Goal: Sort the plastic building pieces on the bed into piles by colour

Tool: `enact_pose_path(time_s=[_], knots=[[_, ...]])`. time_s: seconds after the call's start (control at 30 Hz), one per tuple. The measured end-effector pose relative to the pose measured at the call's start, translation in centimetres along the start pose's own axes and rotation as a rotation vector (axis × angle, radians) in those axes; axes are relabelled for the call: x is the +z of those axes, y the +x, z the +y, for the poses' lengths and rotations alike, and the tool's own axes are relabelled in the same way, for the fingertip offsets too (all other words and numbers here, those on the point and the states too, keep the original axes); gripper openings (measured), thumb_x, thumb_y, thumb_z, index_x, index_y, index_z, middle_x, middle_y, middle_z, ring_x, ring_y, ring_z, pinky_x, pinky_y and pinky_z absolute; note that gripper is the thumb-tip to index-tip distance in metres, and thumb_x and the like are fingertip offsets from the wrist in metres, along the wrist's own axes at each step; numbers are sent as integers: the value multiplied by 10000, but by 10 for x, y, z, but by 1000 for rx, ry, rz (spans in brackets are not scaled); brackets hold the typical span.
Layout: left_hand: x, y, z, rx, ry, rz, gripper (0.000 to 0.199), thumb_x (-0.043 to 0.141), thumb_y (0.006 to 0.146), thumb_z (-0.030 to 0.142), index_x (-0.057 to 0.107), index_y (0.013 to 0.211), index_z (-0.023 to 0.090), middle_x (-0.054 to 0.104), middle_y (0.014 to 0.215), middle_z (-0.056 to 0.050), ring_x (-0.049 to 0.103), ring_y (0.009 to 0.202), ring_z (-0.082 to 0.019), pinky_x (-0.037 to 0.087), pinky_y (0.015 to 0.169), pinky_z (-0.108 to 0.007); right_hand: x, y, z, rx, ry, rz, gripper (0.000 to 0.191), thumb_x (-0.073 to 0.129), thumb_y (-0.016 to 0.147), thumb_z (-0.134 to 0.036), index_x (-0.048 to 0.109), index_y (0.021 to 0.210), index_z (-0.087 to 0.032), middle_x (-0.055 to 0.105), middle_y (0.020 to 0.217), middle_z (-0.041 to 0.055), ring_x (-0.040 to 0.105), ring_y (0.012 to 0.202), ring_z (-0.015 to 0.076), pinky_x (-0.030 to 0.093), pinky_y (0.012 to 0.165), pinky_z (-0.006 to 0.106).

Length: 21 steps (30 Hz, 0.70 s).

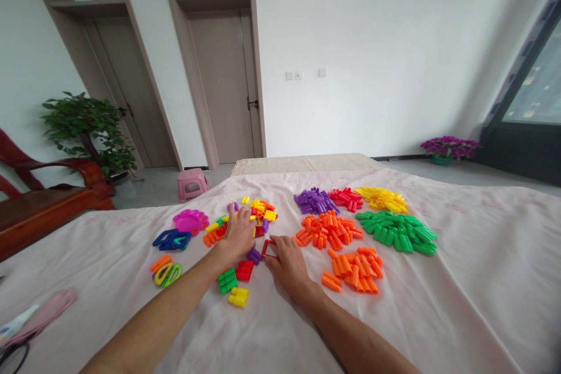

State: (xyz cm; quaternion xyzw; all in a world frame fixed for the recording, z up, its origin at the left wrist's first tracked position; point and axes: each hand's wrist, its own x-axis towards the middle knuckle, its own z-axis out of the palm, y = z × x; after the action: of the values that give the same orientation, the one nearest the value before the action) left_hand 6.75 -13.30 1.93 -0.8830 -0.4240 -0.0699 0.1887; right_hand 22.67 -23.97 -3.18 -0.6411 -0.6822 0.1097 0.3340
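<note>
My left hand (239,229) reaches over a mixed pile of plastic building pieces (263,208), its fingers apart and touching the pile. No piece shows plainly in its grasp. Between the thumb and fingers of my right hand (287,260) is a red square frame piece (264,248), held close to the cloth. Purple pieces (253,256) lie between the two hands. Nearer to me are small groups of red pieces (244,270), green pieces (227,280) and yellow pieces (238,297). Part of the mixed pile is hidden by my left hand.
Sorted heaps lie on the right: purple (315,201), red (346,198), yellow (383,199), green (397,231) and orange (328,229). On the left are a magenta plate (190,221), blue frames (172,239) and yellow-green rings (168,274). A pink stool (193,184) stands beyond.
</note>
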Motion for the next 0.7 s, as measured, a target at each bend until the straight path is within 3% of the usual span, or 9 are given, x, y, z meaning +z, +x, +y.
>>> enact_pose_path(time_s=[0.13,0.23,0.43,0.53,0.7], knots=[[0,-1,-4,-23,7,23,433,666,789,356,748,1167,163,545,1485,-225,326,1458,-423,-11,1206,-700,1,1,1,-5,-4,7,494,664,875,-248,632,1365,-198,672,1296,117,586,1205,282,431,1039,373],[4,-2,-7,3,-68,-32,417,631,805,321,741,1184,184,506,1536,-197,259,1512,-381,-6,1229,-654,1,1,1,-2,-8,2,495,664,876,-254,631,1366,-187,674,1291,120,583,1213,286,430,1045,380],[13,10,-9,-31,-162,-126,436,635,724,243,759,1129,143,556,1461,-233,366,1449,-404,151,1200,-662,0,1,-2,14,-1,-2,516,643,884,-253,612,1393,-175,665,1311,123,578,1222,283,427,1051,376],[12,14,-12,-33,-212,-119,367,651,688,226,786,1021,148,606,1377,-220,387,1429,-401,123,1212,-641,-1,0,-1,22,2,-1,527,638,886,-257,603,1405,-171,664,1312,127,579,1223,281,426,1058,370],[11,15,-30,-87,-353,-45,302,735,696,397,804,904,189,631,1370,-170,379,1427,-391,141,1224,-594,1,1,2,40,26,0,541,640,883,-274,596,1414,-176,662,1311,132,581,1228,281,431,1065,374]])
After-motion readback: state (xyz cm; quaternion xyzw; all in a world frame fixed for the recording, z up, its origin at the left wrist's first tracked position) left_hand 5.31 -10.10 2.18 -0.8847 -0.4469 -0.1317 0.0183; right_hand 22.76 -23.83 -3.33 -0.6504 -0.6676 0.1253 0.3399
